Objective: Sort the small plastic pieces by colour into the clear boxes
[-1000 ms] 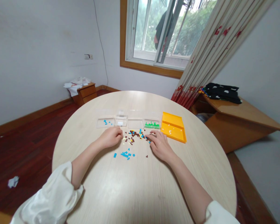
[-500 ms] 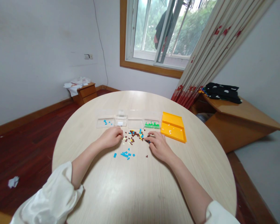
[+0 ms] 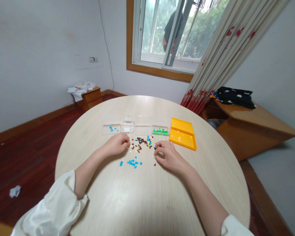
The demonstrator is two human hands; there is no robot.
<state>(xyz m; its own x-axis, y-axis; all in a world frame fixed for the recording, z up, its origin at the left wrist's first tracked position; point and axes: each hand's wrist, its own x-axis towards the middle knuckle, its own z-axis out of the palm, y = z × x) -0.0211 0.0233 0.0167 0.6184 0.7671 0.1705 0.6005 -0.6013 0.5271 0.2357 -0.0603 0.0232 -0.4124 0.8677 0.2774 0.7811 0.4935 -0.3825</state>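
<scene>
Round table [image 3: 147,203] runs wide toward 6 o'clock edge; left hand [image 3: 117,144] curled, 9 o'clock of mixed bricks [image 3: 144,141]; right hand [image 3: 170,155] half-curled, 3 o'clock; grasps unclear.

And there's no text, label, brand or number to be read anywhere in view! Over on the papers [image 3: 84,86], faint reddish marks do show, but they're far too small and blurred to make out.
</scene>
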